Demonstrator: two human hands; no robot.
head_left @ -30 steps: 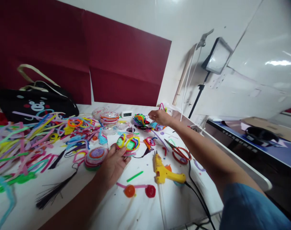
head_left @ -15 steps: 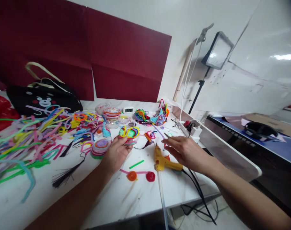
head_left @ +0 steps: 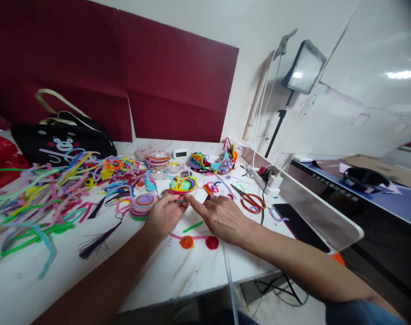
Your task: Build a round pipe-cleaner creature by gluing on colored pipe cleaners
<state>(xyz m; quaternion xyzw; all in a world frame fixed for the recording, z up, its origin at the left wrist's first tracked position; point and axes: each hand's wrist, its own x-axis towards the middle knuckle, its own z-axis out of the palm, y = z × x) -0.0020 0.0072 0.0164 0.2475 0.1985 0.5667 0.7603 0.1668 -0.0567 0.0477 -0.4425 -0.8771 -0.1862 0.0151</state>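
My left hand (head_left: pixel 167 214) holds a round piece made of coloured pipe cleaners (head_left: pixel 183 185), with yellow loops on top and green and blue coils inside. My right hand (head_left: pixel 223 219) is close to the piece's right side, index finger stretched toward it and the other fingers curled. I see nothing in that hand; whether its fingertip touches the piece is unclear. Below lie a short green strip (head_left: pixel 193 226), an orange coil (head_left: pixel 187 242) and a red coil (head_left: pixel 212 243) by a pink strip. Orange-handled scissors (head_left: pixel 252 202) rest to the right.
Loose pipe cleaners (head_left: pixel 53 194) cover the left. A black bag (head_left: pixel 61 143), coil-covered bowls (head_left: pixel 157 159) and a small clock (head_left: pixel 180 154) stand behind. A phone (head_left: pixel 302 228) and a power strip (head_left: pixel 264 180) are at right. A dark tassel (head_left: pixel 99 241) lies front left.
My right hand has moved left from above the yellow glue gun to beside the round piece. The glue gun no longer shows, while the scissors and phone are more exposed.
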